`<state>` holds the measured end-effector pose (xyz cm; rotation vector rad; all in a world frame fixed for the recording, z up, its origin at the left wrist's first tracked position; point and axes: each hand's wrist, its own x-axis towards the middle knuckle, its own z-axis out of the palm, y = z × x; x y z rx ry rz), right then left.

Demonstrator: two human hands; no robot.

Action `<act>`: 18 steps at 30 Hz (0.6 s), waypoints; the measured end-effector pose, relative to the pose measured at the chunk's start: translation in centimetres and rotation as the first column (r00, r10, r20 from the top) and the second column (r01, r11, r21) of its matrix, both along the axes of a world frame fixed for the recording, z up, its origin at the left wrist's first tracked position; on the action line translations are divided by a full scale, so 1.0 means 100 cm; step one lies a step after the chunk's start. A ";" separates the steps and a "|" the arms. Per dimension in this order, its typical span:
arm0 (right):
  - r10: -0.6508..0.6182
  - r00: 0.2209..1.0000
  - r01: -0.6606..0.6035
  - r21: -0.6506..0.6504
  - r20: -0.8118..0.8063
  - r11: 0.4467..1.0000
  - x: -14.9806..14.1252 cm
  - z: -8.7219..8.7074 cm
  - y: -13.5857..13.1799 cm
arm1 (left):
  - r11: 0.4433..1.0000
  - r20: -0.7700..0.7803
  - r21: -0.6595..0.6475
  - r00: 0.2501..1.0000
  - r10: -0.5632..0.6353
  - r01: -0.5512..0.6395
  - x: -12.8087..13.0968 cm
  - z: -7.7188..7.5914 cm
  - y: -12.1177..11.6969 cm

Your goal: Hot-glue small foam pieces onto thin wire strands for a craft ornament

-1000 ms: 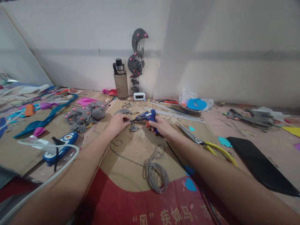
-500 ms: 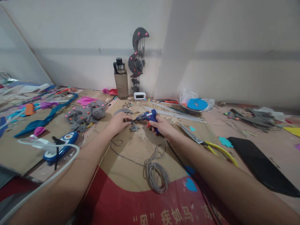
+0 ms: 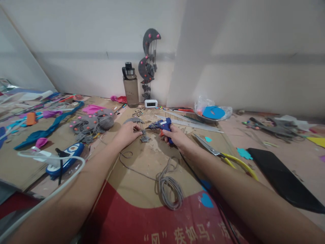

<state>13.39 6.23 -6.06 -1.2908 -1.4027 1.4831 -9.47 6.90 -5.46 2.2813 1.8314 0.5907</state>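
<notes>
My right hand [image 3: 175,135] is wrapped round a blue hot glue gun [image 3: 165,125], its nozzle pointing left. Just left of that nozzle, my left hand [image 3: 129,134] has its fingers curled in a pinch; what lies between them is too small to make out. By these fingertips is a small grey cut-out piece [image 3: 145,138] with strands running up from it. A grey crescent [image 3: 134,120] shows partly behind my left hand. Grey cord leads from beneath the left wrist to a loose coil [image 3: 170,189] on the cardboard [image 3: 142,193].
Yellow-handled scissors [image 3: 218,154] and a black phone-like slab [image 3: 281,176] lie right. A bottle [image 3: 131,88], small clock [image 3: 151,104] and hanging crescent ornament [image 3: 147,67] are behind. Left are pom-pom-dotted grey crescents [image 3: 87,123] and a blue-white device [image 3: 67,159]. A dish [image 3: 213,115] stands back right.
The glue gun's nozzle has drawn back slightly to the right, away from my left fingertips. My left hand has stayed nearly in place.
</notes>
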 end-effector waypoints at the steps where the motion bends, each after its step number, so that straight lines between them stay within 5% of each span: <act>1: 0.002 1.000 -0.002 0.002 0.007 1.000 0.000 0.000 0.000 | 1.000 -0.002 -0.006 1.000 0.009 -0.009 0.001 0.000 0.000; 18: 0.017 1.000 -0.018 0.037 0.022 0.999 0.000 -0.005 0.002 | 1.000 -0.002 0.018 1.000 0.015 -0.015 0.000 -0.004 0.003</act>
